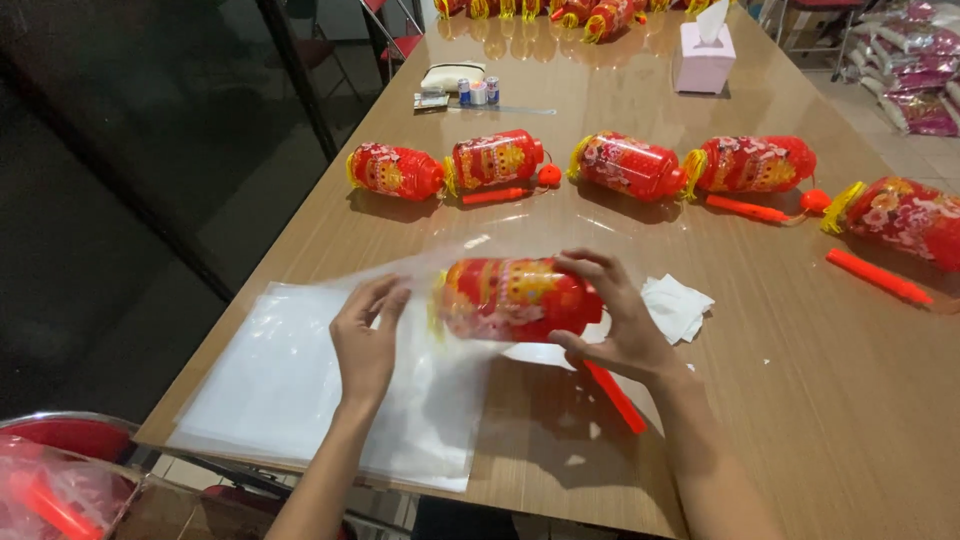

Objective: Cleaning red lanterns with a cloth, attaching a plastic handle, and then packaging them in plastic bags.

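Right hand (pixel 618 325) grips lantern (pixel 515 298) at its right end, long axis left-right, pointing into bag (pixel 400 275) that flat, open left hand (pixel 365 340) steadies.

Wooden table (pixel 800 380) with red lanterns (pixel 630 165), plastic sheets (pixel 270 390), tissue box (pixel 704 60).

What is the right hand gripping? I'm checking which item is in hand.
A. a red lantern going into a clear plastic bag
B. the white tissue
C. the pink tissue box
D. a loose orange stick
A: the right hand clasps the red lantern, partly inside the clear plastic bag.
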